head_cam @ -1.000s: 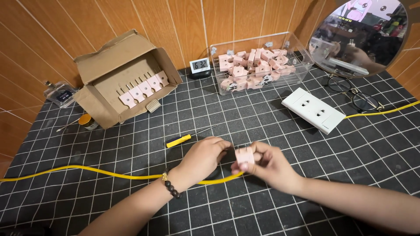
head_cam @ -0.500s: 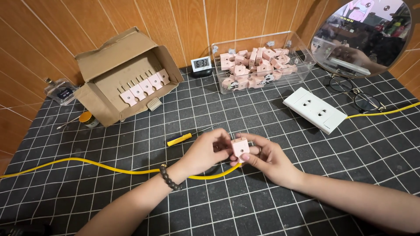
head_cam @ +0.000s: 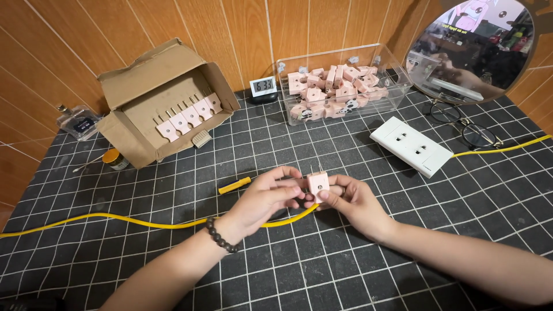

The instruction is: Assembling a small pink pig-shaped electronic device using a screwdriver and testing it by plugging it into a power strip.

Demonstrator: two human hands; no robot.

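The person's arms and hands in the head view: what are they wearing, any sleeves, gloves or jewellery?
Both forearms are bare, with no sleeves in view and no gloves. The left hand has a bracelet of dark round beads around its wrist. The right hand and its wrist show no bracelet or watch. No rings can be made out.

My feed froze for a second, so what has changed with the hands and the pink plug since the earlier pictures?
The pink plug has been turned upright between both hands: its two metal prongs now point up, clear of the fingers. The left hand and right hand still pinch it from either side, and the yellow cable still runs to it. The cardboard box, clear bin and white socket strip have not moved.
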